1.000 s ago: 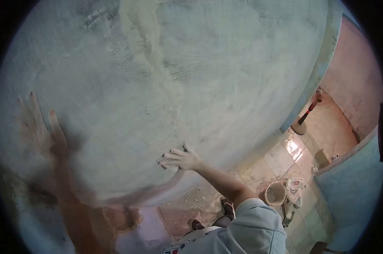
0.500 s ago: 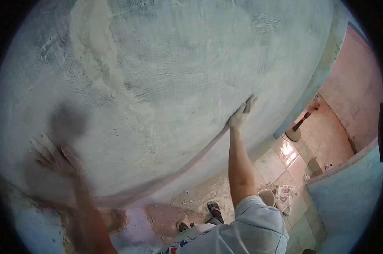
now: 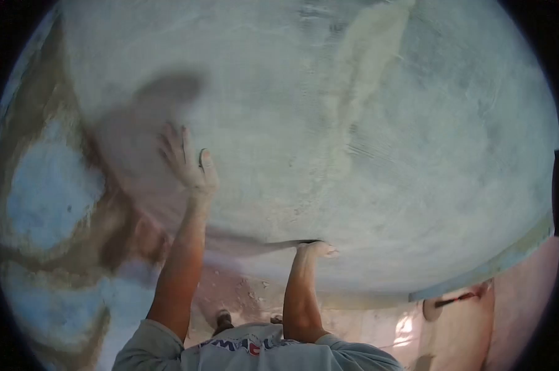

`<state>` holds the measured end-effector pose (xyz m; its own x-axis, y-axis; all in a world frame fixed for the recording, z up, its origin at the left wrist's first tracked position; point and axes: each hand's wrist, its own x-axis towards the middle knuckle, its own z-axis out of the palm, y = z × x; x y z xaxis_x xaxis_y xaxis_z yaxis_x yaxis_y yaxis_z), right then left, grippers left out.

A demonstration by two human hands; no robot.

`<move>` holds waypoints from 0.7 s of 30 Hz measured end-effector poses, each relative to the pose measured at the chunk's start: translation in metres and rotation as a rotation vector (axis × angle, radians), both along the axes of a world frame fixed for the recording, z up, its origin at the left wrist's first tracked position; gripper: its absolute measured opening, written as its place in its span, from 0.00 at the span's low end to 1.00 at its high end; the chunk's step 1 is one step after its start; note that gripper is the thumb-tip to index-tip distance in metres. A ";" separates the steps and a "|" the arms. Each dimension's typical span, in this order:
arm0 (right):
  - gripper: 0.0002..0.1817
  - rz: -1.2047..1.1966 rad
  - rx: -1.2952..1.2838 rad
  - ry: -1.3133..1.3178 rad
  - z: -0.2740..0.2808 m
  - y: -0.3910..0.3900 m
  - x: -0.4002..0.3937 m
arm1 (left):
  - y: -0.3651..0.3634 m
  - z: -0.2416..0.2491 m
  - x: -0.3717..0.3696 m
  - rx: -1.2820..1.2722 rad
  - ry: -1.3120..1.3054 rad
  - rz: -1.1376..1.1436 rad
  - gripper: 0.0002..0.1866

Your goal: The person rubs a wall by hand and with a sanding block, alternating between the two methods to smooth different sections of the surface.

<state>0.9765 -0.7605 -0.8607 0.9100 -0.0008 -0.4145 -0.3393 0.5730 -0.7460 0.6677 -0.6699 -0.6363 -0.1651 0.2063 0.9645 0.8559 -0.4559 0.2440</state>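
Note:
My left hand is raised to the greyish, patchily plastered wall, its fingers spread, palm toward the surface, nothing in it. Low on the same wall my right hand is pressed, fingers closed around something flat. Only a thin dark edge shows above the knuckles; the rest of this flat grey piece is hidden by the hand. Both hands and forearms look dusty. A paler strip of filler runs down the wall above my right hand.
Bare brown and blue patches lie past the wall's left edge. Below right are a tiled floor and a stand with a round base beside a pinkish wall. Crumbs of debris lie near my feet.
The view has swung left, so the filler strip sits further right. My right hand has moved down and left along the wall, nearer my left hand, which stays spread.

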 end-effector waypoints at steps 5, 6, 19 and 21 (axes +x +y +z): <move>0.35 -0.004 -0.141 -0.463 0.116 -0.013 0.021 | -0.010 -0.098 0.005 -0.080 -0.173 0.005 0.36; 0.35 -0.017 -0.277 -0.530 0.142 -0.016 0.029 | -0.014 -0.114 0.008 -0.102 -0.194 0.006 0.36; 0.34 -0.371 -0.515 -2.174 0.463 0.055 -0.093 | -0.061 -0.224 0.054 -0.722 -1.056 -0.266 0.45; 0.36 -0.376 -0.590 -2.292 0.478 0.066 -0.158 | -0.059 -0.239 0.045 -0.778 -1.167 -0.332 0.49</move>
